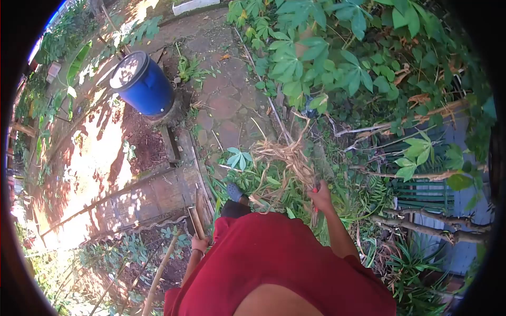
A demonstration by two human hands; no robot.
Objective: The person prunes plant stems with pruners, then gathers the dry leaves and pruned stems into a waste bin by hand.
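My right hand [320, 198] is closed around a small red-handled tool [315, 190]; its blade or working end is hidden among the leaves. Just beyond it spreads a clump of dry, tan, strap-like leaves [287, 158], with green leafy plants below. On the other side, my left hand [200, 244] is closed at the near end of a narrow wooden plank [196, 223], which tilts up from the bed edge. My foot in a grey-blue clog [234, 191] stands beside the plants.
A blue barrel [147, 87] with a lid stands at the upper left. Stone paving [224, 105] runs ahead. Boards [126, 203] edge the soil beds at left. Large-leaved green plants [321, 52] and bare branches [432, 226] crowd the right, before a fence.
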